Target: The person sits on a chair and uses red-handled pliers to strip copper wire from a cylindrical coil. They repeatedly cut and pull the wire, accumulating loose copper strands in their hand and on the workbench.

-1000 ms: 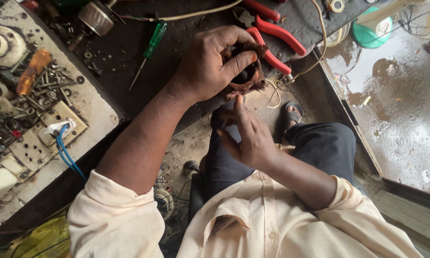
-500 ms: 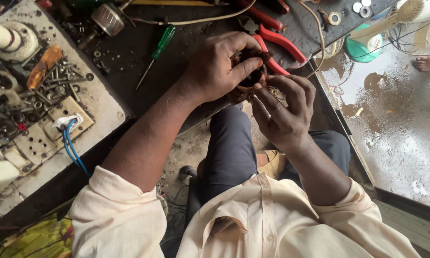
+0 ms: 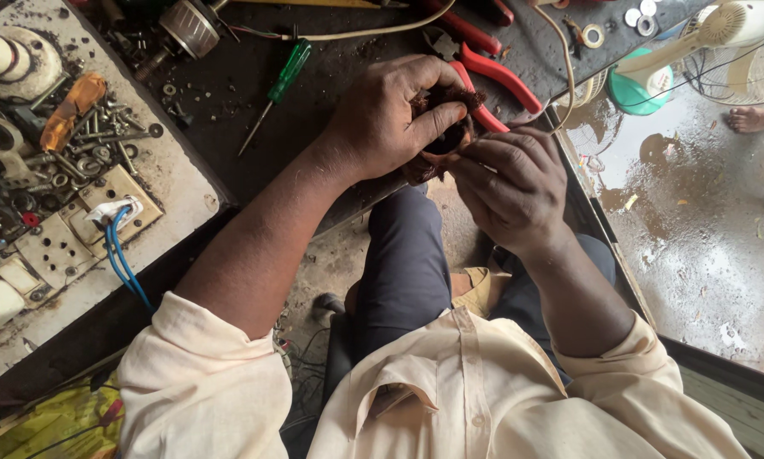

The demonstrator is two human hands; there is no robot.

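I am gripping the small copper coil (image 3: pixel 441 127) in my left hand (image 3: pixel 382 115) just above the workbench (image 3: pixel 331 76) edge while my right hand (image 3: pixel 514 187) is pinching its frayed wires, probably needing 1 careful, steady pull next

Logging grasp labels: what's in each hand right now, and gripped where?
Left hand wraps a brown wound coil, thumb across its front. Right hand pinches at the coil's near edge with its fingertips; what it grips there is too small to tell.
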